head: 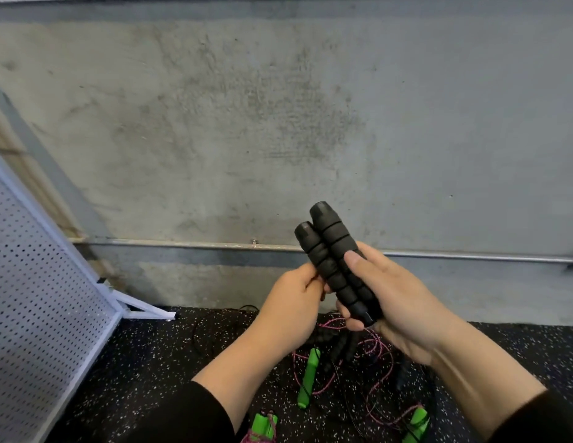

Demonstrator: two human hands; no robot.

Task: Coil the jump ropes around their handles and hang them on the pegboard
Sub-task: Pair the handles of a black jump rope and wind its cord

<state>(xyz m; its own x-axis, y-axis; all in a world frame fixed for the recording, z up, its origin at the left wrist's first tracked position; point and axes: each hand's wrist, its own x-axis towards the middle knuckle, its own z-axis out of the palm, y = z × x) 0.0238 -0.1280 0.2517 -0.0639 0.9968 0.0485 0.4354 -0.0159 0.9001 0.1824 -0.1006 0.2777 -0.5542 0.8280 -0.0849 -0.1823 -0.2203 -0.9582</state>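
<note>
Two black foam jump-rope handles (334,254) stand side by side, tilted up to the left, in front of the wall. My right hand (394,298) grips both handles near their lower ends, thumb laid across them. My left hand (291,302) is curled beside the handles and seems to pinch the thin black rope; the rope itself is hidden between the fingers. The white pegboard (39,276) leans at the left edge of the view.
On the black speckled floor below my hands lie green handles (309,378), more green handles (263,425) and tangled pink cord (379,350). A thin black cord (211,318) loops on the floor. A metal pipe (183,243) runs along the concrete wall.
</note>
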